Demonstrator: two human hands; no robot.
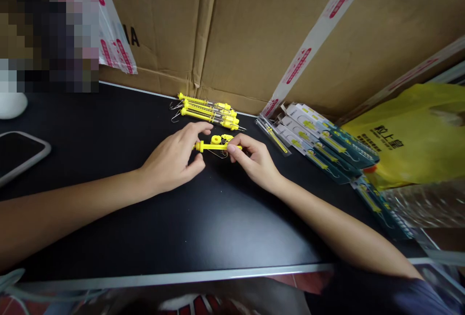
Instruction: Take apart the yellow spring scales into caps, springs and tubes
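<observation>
My right hand (256, 160) is closed, with thumb and forefinger pinching the right end of a yellow plastic rod (215, 147). The rod lies level above the black table, and a collar shows near its left end. Around that end is my left hand (176, 157), its thumb and forefinger spread apart. Whether its other fingers touch the rod is hidden. Just behind the rod are a yellow ring (216, 139) and small yellow parts with metal hooks (227, 137). Farther back lie several yellow spring scales (209, 111) side by side, their hooks pointing left.
A clear-wrapped yellow piece (273, 134) lies at right, beside several green-and-white packages (316, 140). Beyond them is a yellow plastic bag (403, 135). Large cardboard boxes (254, 29) wall off the back. At left lie a phone (22, 155) and a white rounded object (12, 105).
</observation>
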